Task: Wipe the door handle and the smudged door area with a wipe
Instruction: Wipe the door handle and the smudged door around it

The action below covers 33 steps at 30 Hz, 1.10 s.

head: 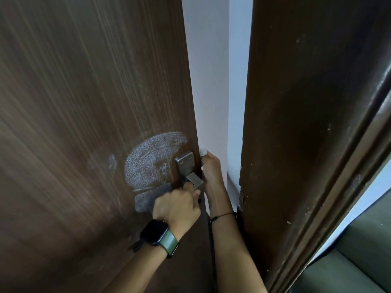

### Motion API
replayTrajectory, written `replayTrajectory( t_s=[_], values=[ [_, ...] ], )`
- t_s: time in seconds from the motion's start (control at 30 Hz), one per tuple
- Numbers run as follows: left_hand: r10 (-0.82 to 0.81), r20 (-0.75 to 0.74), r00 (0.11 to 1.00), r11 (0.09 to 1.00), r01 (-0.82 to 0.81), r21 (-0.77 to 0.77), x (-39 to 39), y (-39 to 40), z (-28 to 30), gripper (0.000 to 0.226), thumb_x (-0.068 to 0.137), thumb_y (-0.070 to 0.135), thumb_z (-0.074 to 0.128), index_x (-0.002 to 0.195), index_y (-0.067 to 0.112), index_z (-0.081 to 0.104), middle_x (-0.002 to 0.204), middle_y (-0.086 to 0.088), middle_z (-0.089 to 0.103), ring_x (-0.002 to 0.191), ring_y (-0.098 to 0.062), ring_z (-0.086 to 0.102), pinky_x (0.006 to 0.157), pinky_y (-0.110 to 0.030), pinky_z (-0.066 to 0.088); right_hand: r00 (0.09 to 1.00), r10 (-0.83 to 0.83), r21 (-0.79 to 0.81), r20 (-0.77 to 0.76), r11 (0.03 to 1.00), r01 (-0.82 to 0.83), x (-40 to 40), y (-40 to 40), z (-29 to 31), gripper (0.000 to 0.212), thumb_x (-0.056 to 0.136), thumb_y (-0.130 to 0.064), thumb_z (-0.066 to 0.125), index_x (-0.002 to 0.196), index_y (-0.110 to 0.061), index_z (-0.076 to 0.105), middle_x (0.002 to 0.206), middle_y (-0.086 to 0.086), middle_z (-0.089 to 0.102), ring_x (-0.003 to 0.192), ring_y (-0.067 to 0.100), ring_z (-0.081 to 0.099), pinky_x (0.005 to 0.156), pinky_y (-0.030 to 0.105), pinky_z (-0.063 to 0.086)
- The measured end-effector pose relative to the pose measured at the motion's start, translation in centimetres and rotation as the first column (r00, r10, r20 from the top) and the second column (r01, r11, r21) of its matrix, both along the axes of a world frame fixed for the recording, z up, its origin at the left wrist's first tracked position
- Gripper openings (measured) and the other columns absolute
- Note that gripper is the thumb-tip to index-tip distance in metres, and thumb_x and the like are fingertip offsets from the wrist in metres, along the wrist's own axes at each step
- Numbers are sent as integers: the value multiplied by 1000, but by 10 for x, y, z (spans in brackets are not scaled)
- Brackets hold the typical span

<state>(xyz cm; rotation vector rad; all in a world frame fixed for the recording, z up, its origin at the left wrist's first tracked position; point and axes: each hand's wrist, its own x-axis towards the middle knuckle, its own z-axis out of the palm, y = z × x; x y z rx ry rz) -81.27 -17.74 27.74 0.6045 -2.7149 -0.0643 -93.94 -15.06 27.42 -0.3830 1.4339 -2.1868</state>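
A brown wooden door (84, 123) stands ajar. A white powdery smudge (148, 161) spreads over it just left of the metal door handle (187, 168), and a fainter mark (105, 162) lies further left. My left hand (177, 206), with a dark watch on a green strap, is closed around the handle's lever. A grey patch (148, 197) shows beside its knuckles; I cannot tell whether it is cloth or smear. My right hand (211, 172) reaches round the door's edge at handle height and holds a white wipe (202, 152), mostly hidden in the fingers.
The dark, scuffed door frame (296, 144) stands close on the right, leaving a narrow gap to the door's edge. A pale wall (211, 81) shows through the gap. A dark green surface (364, 250) is at the lower right.
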Motion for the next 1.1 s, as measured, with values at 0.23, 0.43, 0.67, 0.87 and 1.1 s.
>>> replayTrajectory(
  t_s=[0.23,0.43,0.67,0.87,1.1],
  values=[
    [8,1,1000,1000,-8,-3,-2,-3,0,27,91,41,30,91,19,45,84,-8,70,76,-33,66,54,-32,33,992,22,9,125,1000,-23,-6,-2,8,28,81,-20,61,57,-25,73,54,-7,68,53,11,65,42,16,47],
    [1,-10,1000,1000,-1,6,-1,-4,1,27,91,40,30,92,17,46,85,-9,70,76,-34,66,55,-32,35,969,-108,107,222,991,86,-11,-18,21,19,81,-14,63,64,-13,71,69,5,72,73,23,64,61,28,50],
    [-26,-17,1000,1000,26,15,1,-2,1,27,91,39,30,96,17,46,86,-9,70,77,-33,66,55,-31,35,941,-334,111,54,939,327,12,0,7,19,92,-25,53,75,-18,56,75,0,57,75,18,56,64,29,46],
    [-56,-91,994,993,65,99,4,-4,-5,25,90,37,31,93,17,46,86,-12,70,78,-36,65,55,-32,34,781,-548,39,-301,811,584,71,19,-9,12,90,-13,57,100,-11,63,96,4,66,88,15,62,75,26,51],
    [-42,-139,989,981,66,180,9,6,-13,20,89,32,37,95,15,46,94,-16,69,85,-41,62,60,-37,38,668,-271,335,-693,699,631,87,44,3,21,93,-18,53,89,0,62,85,15,65,78,26,60,61,28,38]
  ],
)
